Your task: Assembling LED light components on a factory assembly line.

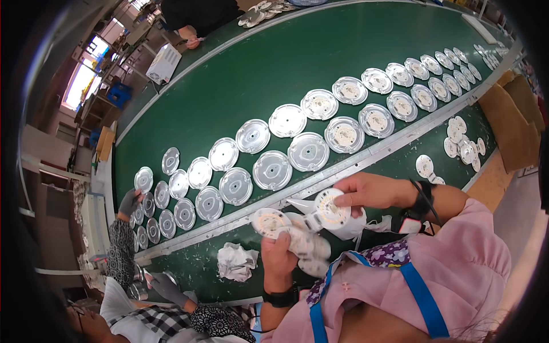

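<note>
The right hand's (357, 192) grip pinched a round white circuit board (331, 210), hiding some fingers. The left hand (278, 256) gripped a bunch of boards (304, 244), too blurry to count. Crumpled white paper (236, 263) sat near. A metal rail (366, 153) stood before silver discs (235, 186) on the green surface (257, 68).

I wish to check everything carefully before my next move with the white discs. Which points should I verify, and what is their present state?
1. Right hand holds a white disc: ok.
2. Left hand holds other discs: ok.
3. Exact count in the left hand: cannot tell, blurred.
4. A silver plate ahead bears no white disc: ok.
5. Co-worker's gloved hand is apart from your hands: ok.
</note>
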